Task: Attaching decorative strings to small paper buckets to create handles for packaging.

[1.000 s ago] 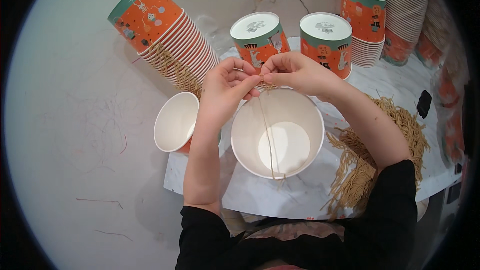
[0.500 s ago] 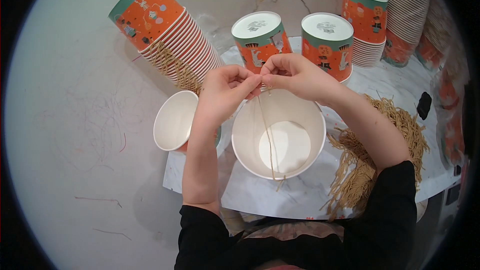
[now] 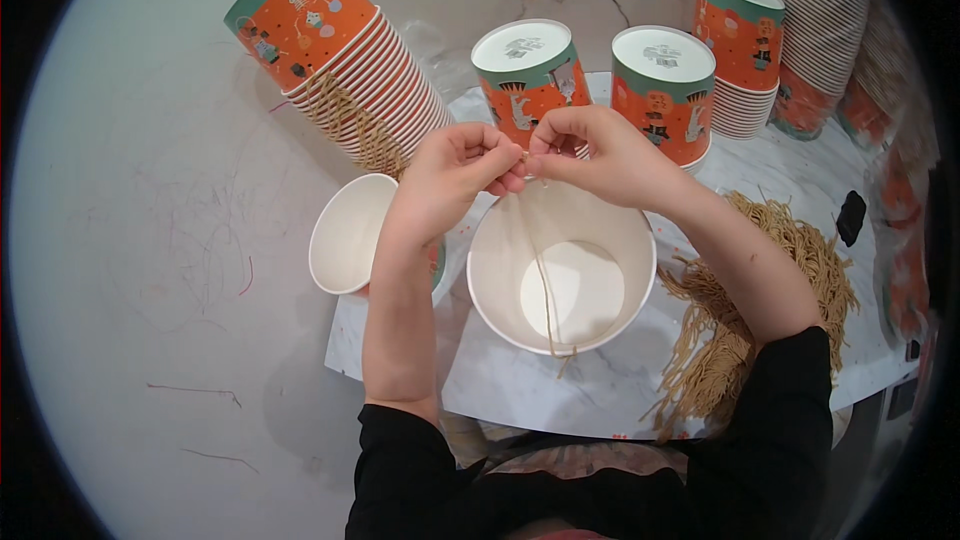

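Left hand (image 3: pixel 450 168) and right hand (image 3: pixel 600 162) — both pinching cord (image 3: pixel 546 285) near tub's (image 3: pixel 637 240) far rim. Cord trails to near rim; strands (image 3: pixel 725 335) lie right, on tabletop (image 3: pixel 560 400).

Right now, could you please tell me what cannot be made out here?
Head view, whether the cord is knotted: left hand and right hand cover it.
Head view, part of the cord pile: hidden by the right forearm.
Head view, top of the rear stack: cut off by the upper edge.
Head view, outer side of the tub: hidden by the tub itself.
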